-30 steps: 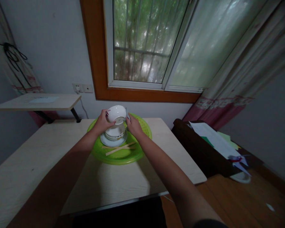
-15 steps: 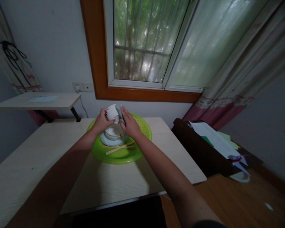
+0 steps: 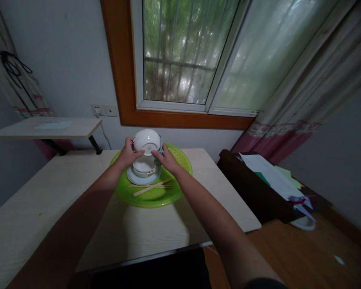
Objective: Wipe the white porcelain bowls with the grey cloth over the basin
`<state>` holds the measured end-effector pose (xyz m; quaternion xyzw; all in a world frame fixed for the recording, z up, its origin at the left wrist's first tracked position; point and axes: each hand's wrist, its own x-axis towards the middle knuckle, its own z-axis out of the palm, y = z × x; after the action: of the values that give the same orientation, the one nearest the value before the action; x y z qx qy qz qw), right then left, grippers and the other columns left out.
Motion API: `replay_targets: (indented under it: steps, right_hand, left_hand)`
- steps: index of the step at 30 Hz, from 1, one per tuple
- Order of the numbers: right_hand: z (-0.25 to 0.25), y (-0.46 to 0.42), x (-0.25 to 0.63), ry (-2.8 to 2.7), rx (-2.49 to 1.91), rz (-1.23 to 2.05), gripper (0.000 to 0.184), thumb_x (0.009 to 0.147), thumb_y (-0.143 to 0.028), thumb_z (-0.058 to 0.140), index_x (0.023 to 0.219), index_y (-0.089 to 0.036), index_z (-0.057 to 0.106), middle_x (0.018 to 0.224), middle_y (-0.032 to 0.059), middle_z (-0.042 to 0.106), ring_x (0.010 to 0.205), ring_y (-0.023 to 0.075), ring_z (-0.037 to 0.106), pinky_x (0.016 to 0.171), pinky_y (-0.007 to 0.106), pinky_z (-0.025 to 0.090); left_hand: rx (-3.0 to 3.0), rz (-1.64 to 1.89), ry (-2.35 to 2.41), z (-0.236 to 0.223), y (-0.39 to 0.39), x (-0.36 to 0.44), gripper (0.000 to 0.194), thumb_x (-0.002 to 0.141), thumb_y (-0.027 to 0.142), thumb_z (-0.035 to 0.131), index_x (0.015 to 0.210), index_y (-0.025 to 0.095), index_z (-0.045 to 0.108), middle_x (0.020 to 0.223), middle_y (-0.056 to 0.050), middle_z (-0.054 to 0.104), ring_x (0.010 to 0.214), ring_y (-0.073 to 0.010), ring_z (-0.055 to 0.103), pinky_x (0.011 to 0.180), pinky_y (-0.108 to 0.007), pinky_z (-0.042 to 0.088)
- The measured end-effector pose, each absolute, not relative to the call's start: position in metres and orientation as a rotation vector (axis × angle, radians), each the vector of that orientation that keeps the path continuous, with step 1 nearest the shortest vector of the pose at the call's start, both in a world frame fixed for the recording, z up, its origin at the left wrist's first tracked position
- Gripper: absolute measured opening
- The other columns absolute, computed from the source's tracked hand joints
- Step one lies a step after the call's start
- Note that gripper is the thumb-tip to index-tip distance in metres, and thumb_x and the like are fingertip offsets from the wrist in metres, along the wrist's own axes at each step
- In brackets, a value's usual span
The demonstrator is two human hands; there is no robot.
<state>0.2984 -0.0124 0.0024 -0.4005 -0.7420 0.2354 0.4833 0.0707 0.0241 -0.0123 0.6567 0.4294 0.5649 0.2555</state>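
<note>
My left hand (image 3: 127,153) grips the left rim of a white bowl (image 3: 147,141), held tilted with its underside toward me above a green basin (image 3: 180,176). At the bowl's lower right edge my right hand (image 3: 165,157) is closed on a small grey cloth (image 3: 159,151) pressed against the bowl. Below the raised bowl, another bowl (image 3: 143,167) sits on a white plate (image 3: 132,177) inside the basin. Wooden chopsticks (image 3: 152,186) lie in the basin in front of the plate.
The basin stands on a pale wooden table (image 3: 48,200) under a window. A small side table (image 3: 45,128) is at the left. A dark chest with papers (image 3: 270,176) stands on the wooden floor at the right, by a curtain.
The bowl has turned so that its underside faces me more squarely. My right hand with the cloth moved from the bowl's face down to its lower right edge.
</note>
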Motion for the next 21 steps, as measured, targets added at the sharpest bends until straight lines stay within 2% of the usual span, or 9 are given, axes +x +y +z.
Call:
replay_targets:
  steps: [7, 13, 17, 21]
  right_hand:
    - [-0.001, -0.005, 0.3, -1.696, -0.951, 0.562, 0.065, 0.091, -0.054, 0.067, 0.143, -0.019, 0.05, 0.142, 0.0138, 0.061, 0.129, 0.0263, 0.059, 0.114, 0.046, 0.045]
    - [-0.008, 0.002, 0.304, -1.763, -1.006, 0.449, 0.075, 0.09, -0.05, 0.069, 0.151, -0.015, 0.044, 0.146, 0.0182, 0.053, 0.138, 0.0282, 0.05, 0.12, 0.046, 0.038]
    - [-0.008, 0.003, 0.306, -1.819, -0.975, 0.381, 0.068, 0.094, -0.049, 0.065, 0.152, -0.018, 0.045, 0.146, 0.0167, 0.054, 0.137, 0.0274, 0.05, 0.12, 0.045, 0.038]
    - [-0.006, 0.003, 0.307, -1.884, -0.908, 0.337, 0.065, 0.098, -0.052, 0.059, 0.153, -0.019, 0.045, 0.151, 0.0167, 0.052, 0.141, 0.0277, 0.047, 0.122, 0.047, 0.035]
  left_hand:
    - [1.786, 1.461, 1.06, -0.016, 0.023, 0.071, 0.076, 0.068, 0.046, 0.08, 0.129, 0.02, 0.042, 0.128, -0.014, 0.059, 0.119, -0.029, 0.062, 0.099, -0.045, 0.054]
    - [1.862, 1.415, 1.04, -0.01, 0.017, 0.073, 0.08, 0.069, 0.041, 0.082, 0.136, 0.021, 0.044, 0.145, -0.018, 0.052, 0.136, -0.0313, 0.054, 0.11, -0.046, 0.049]
    - [1.893, 1.406, 1.077, -0.009, 0.015, 0.073, 0.076, 0.068, 0.037, 0.083, 0.134, 0.02, 0.049, 0.142, -0.018, 0.055, 0.134, -0.0314, 0.056, 0.106, -0.046, 0.052]
    - [1.885, 1.348, 1.183, -0.01, 0.016, 0.074, 0.077, 0.062, 0.038, 0.085, 0.128, 0.02, 0.047, 0.128, -0.015, 0.06, 0.118, -0.0304, 0.063, 0.098, -0.047, 0.054]
